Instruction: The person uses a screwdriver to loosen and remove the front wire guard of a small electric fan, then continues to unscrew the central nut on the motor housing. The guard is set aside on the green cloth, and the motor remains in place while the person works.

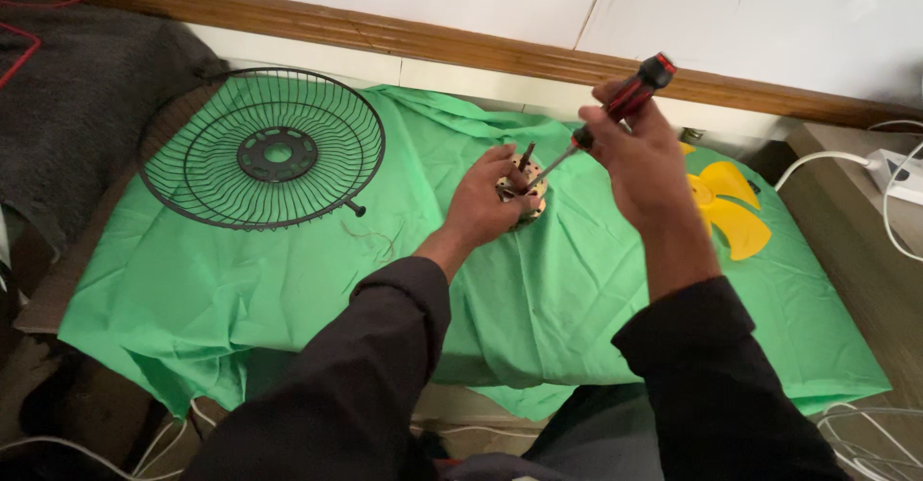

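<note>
Gripping the small motor [522,193] on the green cloth [288,279], the left hand [486,202] steadies it; the right hand [635,159], closed around the screwdriver [601,121], slants its shaft down-left into the motor's top.

There are no boxes, packs, labels, signs or screens to see anywhere in this picture.
</note>
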